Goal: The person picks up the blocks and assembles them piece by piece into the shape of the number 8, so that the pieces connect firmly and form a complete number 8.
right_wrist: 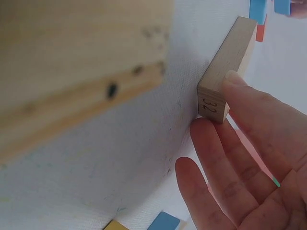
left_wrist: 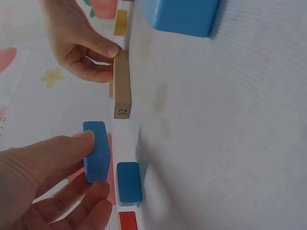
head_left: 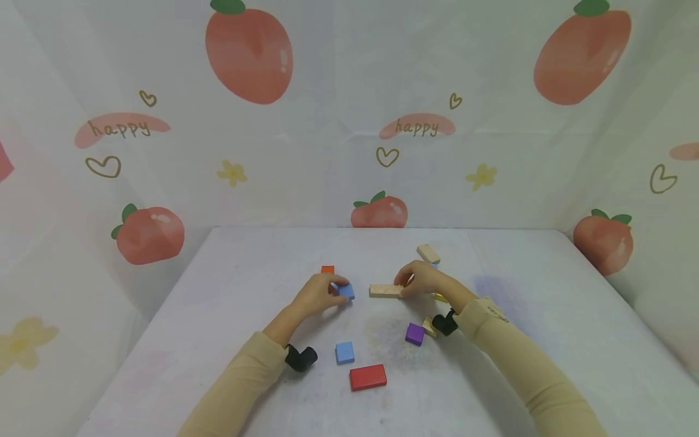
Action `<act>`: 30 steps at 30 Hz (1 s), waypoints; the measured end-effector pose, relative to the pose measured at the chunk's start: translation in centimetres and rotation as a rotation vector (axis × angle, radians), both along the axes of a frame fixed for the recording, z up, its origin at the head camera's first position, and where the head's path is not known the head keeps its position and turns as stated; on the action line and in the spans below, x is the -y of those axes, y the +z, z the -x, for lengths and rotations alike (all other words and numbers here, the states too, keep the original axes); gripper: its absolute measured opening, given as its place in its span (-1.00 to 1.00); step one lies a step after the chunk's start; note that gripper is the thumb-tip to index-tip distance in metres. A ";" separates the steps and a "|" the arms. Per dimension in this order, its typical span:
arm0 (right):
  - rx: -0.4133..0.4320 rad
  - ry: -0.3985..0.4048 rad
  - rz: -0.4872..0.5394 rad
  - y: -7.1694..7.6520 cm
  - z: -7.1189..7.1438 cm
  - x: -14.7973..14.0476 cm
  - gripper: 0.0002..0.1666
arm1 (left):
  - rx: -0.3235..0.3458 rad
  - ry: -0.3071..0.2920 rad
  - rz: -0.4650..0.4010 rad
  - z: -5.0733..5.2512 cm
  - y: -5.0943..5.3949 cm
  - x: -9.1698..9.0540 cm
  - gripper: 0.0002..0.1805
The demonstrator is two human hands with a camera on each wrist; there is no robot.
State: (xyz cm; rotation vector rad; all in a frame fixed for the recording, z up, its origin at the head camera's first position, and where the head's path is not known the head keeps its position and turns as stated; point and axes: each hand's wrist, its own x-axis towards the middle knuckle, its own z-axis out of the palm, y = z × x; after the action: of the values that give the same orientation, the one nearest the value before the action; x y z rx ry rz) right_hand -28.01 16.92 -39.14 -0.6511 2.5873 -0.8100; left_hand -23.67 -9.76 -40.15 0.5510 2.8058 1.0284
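My left hand pinches a blue block between thumb and fingertips, slightly above the table in the left wrist view. Just past it, a second blue block stands on the table beside an orange-red block. To the right, a long plain wooden block marked 32 on its end lies on the table. My right hand holds that wooden block near its right end, thumb on one side and fingers on the other, as the right wrist view shows.
Nearer me lie a blue block, a red block, a purple block and a small wooden block. Another wooden block lies behind the right hand, with a yellow block partly hidden under that forearm.
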 end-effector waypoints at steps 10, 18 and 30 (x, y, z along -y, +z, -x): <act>-0.006 0.007 -0.004 -0.1 0.0 0.1 -0.77 | -0.037 0.000 -0.008 1.1 0.2 -0.9 -0.64; -0.034 0.018 0.017 0.1 -0.3 0.0 -0.76 | -0.023 0.012 -0.021 2.2 0.2 -1.5 -0.63; -0.022 -0.001 0.001 0.0 -0.1 0.1 -0.76 | -0.053 -0.003 0.066 3.1 0.2 -2.7 -0.63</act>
State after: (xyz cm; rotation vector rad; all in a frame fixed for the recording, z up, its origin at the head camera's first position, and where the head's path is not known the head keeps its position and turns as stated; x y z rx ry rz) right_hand -27.86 16.84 -39.13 -0.6630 2.6072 -0.8090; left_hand -26.75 -7.05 -39.99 0.5827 2.8722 0.9301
